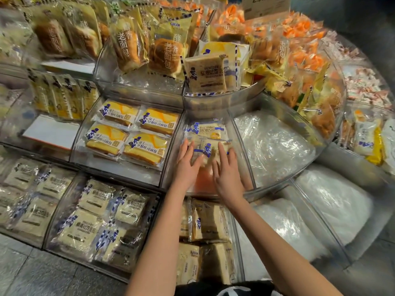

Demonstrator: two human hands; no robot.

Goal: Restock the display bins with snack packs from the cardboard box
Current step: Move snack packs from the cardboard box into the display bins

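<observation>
Both my hands reach into a clear acrylic display bin (171, 167) in the middle tier. My left hand (188, 163) and my right hand (226, 169) lie with straight fingers on a white snack pack with a blue figure (210, 149), one on each side of it. A second white pack marked HORSH (205, 130) lies flat just behind it in the same bin. The bin's orange-red floor (203, 180) shows between my wrists. No cardboard box is in view.
Left of this bin, yellow cake packs (132, 133) fill a bin. Beige bread packs (98, 218) fill the lower bins. To the right, bins hold crumpled clear plastic (271, 144). A raised round bin (220, 97) with bread packs stands behind.
</observation>
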